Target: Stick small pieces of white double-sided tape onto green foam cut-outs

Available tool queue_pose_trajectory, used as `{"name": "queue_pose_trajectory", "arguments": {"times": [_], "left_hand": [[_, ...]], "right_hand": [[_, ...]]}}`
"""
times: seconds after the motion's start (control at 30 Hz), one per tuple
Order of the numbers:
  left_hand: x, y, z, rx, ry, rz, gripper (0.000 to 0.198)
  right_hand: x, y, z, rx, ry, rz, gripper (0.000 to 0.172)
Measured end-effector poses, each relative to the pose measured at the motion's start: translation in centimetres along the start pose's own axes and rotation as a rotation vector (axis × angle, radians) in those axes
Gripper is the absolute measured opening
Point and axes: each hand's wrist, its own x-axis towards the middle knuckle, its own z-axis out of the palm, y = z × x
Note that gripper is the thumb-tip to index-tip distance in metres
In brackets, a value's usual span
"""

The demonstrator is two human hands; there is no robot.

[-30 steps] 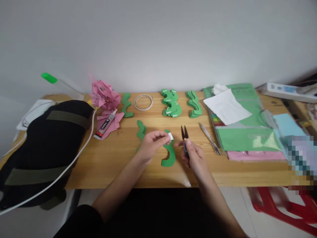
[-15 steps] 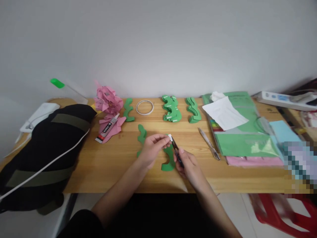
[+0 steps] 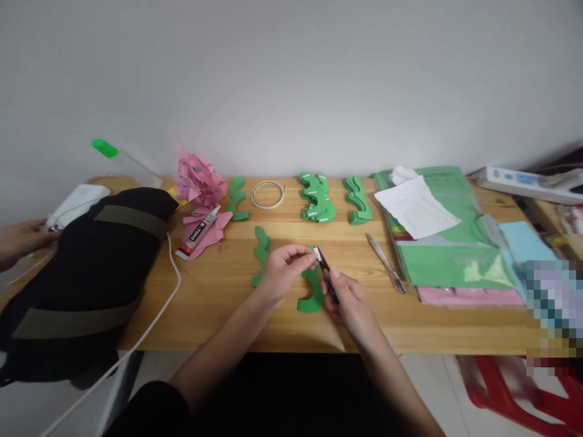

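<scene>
My left hand (image 3: 286,271) pinches a small white strip, perhaps tape (image 3: 317,254), between thumb and fingertips. In my right hand (image 3: 348,297) is a pair of dark scissors (image 3: 324,265), its blades reaching up to the strip. Under both hands a curved green paper piece (image 3: 311,291) lies on the wooden table (image 3: 200,315). Another wavy green piece (image 3: 261,246) lies just left, partly behind my left hand. Farther back, a stack of green pieces (image 3: 317,203) carries short white strips, and a ring of white tape (image 3: 268,195) lies left of it.
A glue tube (image 3: 198,233) rests on pink paper at the left, beside a black bag (image 3: 91,261) with a white cable (image 3: 155,318). Another person's hand (image 3: 27,240) is at the far left by a white device (image 3: 82,203). A pen (image 3: 386,264) and green paper packs (image 3: 455,264) lie right.
Another person's hand has come in at the far left, and the white cable has shifted down and right off the bag. My hands stay nearly in place, scissors still at the white strip.
</scene>
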Motion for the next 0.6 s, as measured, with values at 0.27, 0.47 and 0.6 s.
{"name": "queue_pose_trajectory", "arguments": {"times": [0.27, 0.47, 0.6], "left_hand": [[0.19, 0.11, -0.24, 0.021, -0.027, 0.008, 0.020], [0.21, 0.04, -0.35, 0.035, -0.042, 0.012, 0.019], [0.25, 0.16, -0.30, 0.037, -0.048, 0.017, 0.018]], "right_hand": [[0.07, 0.08, -0.14, -0.004, -0.004, -0.025, 0.060], [0.20, 0.21, -0.17, -0.028, 0.018, -0.048, 0.059], [0.20, 0.23, -0.11, -0.031, 0.031, -0.051, 0.060]]}}
